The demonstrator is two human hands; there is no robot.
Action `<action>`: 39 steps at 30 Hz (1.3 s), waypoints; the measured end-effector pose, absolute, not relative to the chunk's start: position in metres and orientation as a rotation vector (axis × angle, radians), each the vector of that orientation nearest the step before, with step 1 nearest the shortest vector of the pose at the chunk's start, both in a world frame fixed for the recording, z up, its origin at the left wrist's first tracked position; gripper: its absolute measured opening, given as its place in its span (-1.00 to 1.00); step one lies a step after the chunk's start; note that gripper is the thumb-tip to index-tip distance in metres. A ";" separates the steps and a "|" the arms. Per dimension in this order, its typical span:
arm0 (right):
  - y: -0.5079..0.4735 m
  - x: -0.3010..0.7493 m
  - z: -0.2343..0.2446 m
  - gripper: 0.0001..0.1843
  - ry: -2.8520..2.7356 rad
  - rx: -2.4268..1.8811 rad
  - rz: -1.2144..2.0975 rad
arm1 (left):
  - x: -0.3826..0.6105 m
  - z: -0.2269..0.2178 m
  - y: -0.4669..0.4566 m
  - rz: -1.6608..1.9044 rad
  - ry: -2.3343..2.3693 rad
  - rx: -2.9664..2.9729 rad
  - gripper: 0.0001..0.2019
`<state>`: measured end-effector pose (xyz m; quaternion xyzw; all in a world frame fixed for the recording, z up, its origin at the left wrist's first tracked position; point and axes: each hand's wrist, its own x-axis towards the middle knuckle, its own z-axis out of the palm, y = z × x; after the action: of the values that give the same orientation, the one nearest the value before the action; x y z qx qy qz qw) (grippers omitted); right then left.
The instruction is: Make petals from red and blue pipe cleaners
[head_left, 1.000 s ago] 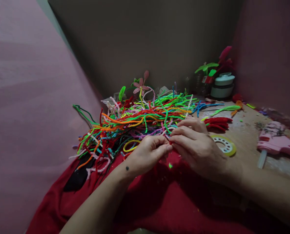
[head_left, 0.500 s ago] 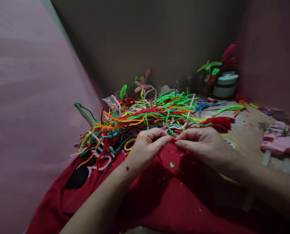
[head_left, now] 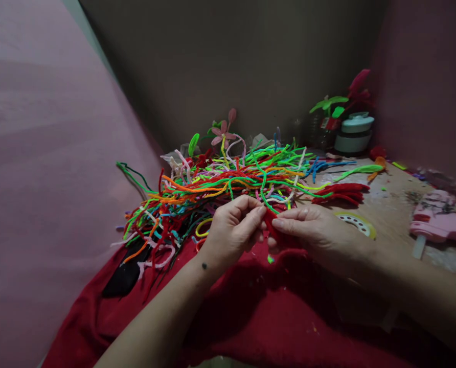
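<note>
On the tabletop [head_left: 389, 214], a heap of coloured pipe cleaners [head_left: 228, 189] lies just behind a red cloth [head_left: 251, 306]. Over the cloth's far edge the left hand [head_left: 231, 232] and right hand [head_left: 316, 232] meet. The fingers of both pinch a short red pipe cleaner [head_left: 271, 225] between them, seemingly bending it, and further shaping would call for a firm pinch at each end.

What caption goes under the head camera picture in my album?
Left hand and right hand pinch a red pipe cleaner in front of a colourful pipe cleaner pile.
</note>
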<state>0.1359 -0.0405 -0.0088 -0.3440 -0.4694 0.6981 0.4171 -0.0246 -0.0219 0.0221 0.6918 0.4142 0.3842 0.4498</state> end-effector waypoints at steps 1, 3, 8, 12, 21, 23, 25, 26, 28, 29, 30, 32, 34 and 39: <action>-0.041 0.136 -0.008 -0.76 -1.163 -0.890 1.773 | -0.024 0.020 -0.022 0.991 1.038 1.766 -0.81; -0.041 0.136 -0.006 -0.78 -1.150 -0.948 1.783 | -0.024 0.017 -0.023 1.056 1.064 1.875 -0.82; -0.041 0.137 -0.005 -0.79 -1.119 -0.984 1.772 | -0.024 0.014 -0.018 0.992 0.955 1.663 -0.82; -0.040 0.138 -0.007 -0.80 -1.165 -0.929 1.755 | -0.024 0.014 -0.013 0.840 0.830 1.396 -0.78; -0.046 0.123 -0.005 -0.82 -1.180 -1.043 1.762 | -0.013 0.007 -0.019 0.999 1.071 1.297 -0.77; -0.046 0.121 -0.006 -0.84 -1.171 -1.034 1.784 | -0.012 0.007 -0.020 1.040 1.086 1.313 -0.79; -0.046 0.121 -0.007 -0.84 -1.196 -1.029 1.800 | -0.013 0.007 -0.020 1.047 1.095 1.329 -0.80; -0.046 0.122 -0.008 -0.84 -1.208 -1.022 1.805 | -0.013 0.007 -0.019 1.041 1.098 1.326 -0.80; -0.046 0.124 -0.010 -0.84 -1.230 -1.006 1.795 | -0.016 0.007 -0.017 1.035 1.099 1.303 -0.79; -0.046 0.125 -0.011 -0.83 -1.240 -0.996 1.786 | -0.017 0.007 -0.016 1.034 1.092 1.291 -0.78; -0.046 0.126 -0.012 -0.82 -1.251 -0.986 1.773 | -0.017 0.008 -0.016 1.033 1.085 1.282 -0.77; -0.046 0.127 -0.014 -0.80 -1.266 -0.961 1.755 | -0.018 0.009 -0.015 1.030 1.086 1.281 -0.76; -0.047 0.127 -0.014 -0.79 -1.253 -0.927 1.787 | -0.018 0.010 -0.016 1.031 1.113 1.290 -0.78; -0.047 0.127 -0.011 -0.75 -1.191 -0.846 1.908 | -0.017 0.010 -0.014 0.989 1.127 1.329 -0.79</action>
<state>0.1275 -0.0468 -0.0110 -0.3284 -0.4622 0.7404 0.3611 -0.0171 -0.0142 0.0099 0.5588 0.4737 0.4159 0.5388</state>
